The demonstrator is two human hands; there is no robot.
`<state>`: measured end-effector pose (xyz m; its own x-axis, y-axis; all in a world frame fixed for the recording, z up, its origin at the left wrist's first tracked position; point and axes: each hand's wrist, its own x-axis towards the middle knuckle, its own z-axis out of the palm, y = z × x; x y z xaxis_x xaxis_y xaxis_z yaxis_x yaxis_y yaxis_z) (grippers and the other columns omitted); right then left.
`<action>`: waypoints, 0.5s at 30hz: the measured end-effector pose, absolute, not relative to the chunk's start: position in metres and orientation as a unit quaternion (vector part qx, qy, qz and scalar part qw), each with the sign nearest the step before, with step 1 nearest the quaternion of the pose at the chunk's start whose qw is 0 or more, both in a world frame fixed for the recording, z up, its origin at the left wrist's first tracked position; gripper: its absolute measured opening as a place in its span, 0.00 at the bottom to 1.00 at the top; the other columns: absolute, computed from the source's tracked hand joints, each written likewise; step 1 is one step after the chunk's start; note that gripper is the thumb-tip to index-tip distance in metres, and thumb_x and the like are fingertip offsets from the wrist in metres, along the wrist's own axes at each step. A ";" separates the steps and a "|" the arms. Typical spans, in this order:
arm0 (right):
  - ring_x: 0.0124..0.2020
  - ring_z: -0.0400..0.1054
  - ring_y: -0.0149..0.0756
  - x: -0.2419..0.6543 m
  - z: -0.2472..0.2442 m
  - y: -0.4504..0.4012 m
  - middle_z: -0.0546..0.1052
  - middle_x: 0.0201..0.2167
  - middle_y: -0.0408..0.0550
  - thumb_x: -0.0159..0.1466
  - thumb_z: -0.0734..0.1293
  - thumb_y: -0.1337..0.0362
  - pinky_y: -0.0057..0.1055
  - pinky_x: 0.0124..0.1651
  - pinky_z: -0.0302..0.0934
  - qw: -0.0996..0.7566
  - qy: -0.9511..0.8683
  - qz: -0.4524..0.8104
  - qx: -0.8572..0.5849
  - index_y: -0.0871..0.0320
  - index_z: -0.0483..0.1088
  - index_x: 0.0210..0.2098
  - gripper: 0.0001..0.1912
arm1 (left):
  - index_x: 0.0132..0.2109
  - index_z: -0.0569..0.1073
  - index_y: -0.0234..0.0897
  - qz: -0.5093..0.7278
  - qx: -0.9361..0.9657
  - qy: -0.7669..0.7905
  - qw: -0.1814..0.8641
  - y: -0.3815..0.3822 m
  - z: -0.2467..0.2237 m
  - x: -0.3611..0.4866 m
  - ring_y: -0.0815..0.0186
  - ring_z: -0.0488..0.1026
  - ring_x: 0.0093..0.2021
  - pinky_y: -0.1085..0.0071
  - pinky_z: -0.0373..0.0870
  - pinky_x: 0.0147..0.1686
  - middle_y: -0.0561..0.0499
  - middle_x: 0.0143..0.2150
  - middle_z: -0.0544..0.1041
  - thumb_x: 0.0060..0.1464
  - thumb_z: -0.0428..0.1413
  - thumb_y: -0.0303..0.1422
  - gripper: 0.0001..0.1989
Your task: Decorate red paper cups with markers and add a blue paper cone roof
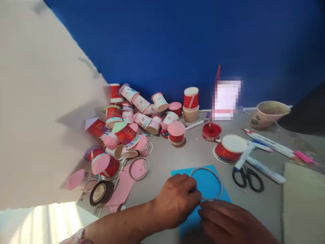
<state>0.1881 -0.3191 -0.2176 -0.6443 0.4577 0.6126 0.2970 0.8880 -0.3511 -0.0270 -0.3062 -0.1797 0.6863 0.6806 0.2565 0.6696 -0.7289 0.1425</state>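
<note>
A sheet of blue paper (204, 183) lies on the table in front of me, with a thin grey ring (220, 181) flat on top of it. My left hand (179, 200) rests on the paper at the ring's lower left, its fingers curled and closed. Beside it my right hand (225, 218) comes in from the lower right, fingers bent together, their tips by the ring's near edge and almost meeting the left hand. Whatever either hand pinches is hidden by the fingers.
Paper cups (127, 135) with paper discs are heaped at the left. Black tape (101, 193), pink paper (123, 188) and another ring (130, 169) lie nearby. To the right are black-handled scissors (247, 179), markers (266, 169), a red paint pot (211, 132) and a patterned cup (269, 115).
</note>
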 end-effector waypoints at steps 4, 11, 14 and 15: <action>0.26 0.63 0.33 0.192 -0.187 -0.312 0.73 0.24 0.41 0.75 0.60 0.70 0.35 0.31 0.53 0.360 -0.889 0.122 -0.256 0.56 0.73 0.32 0.16 | 0.41 0.75 0.37 0.159 0.917 0.364 0.040 -0.302 -0.176 -0.027 0.62 0.68 0.37 0.65 0.63 0.34 0.49 0.37 0.75 0.67 0.55 0.28 0.05; 0.28 0.62 0.36 0.203 -0.186 -0.314 0.71 0.26 0.43 0.65 0.63 0.76 0.37 0.32 0.48 0.231 -0.935 0.089 -0.256 0.55 0.68 0.30 0.11 | 0.45 0.76 0.37 0.178 0.917 0.355 0.038 -0.298 -0.176 -0.027 0.63 0.69 0.37 0.66 0.64 0.35 0.48 0.38 0.76 0.69 0.51 0.27 0.08; 0.28 0.63 0.37 0.204 -0.182 -0.318 0.72 0.27 0.43 0.60 0.65 0.77 0.36 0.33 0.51 0.195 -0.944 0.093 -0.250 0.56 0.67 0.30 0.10 | 0.46 0.75 0.37 0.182 0.916 0.356 0.036 -0.298 -0.176 -0.027 0.63 0.70 0.37 0.66 0.65 0.35 0.48 0.39 0.76 0.69 0.50 0.25 0.10; 0.28 0.63 0.37 0.204 -0.180 -0.318 0.72 0.27 0.43 0.60 0.65 0.77 0.36 0.32 0.52 0.188 -0.945 0.096 -0.250 0.56 0.67 0.30 0.09 | 0.46 0.75 0.37 0.184 0.916 0.355 0.035 -0.298 -0.176 -0.027 0.63 0.70 0.37 0.66 0.66 0.35 0.48 0.39 0.76 0.68 0.49 0.24 0.10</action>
<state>0.2038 -0.3181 -0.1800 -0.8043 0.5087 0.3070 0.4369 0.8565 -0.2748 -0.0274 -0.2981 -0.1761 0.6800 0.6638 0.3115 0.6379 -0.7450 0.1949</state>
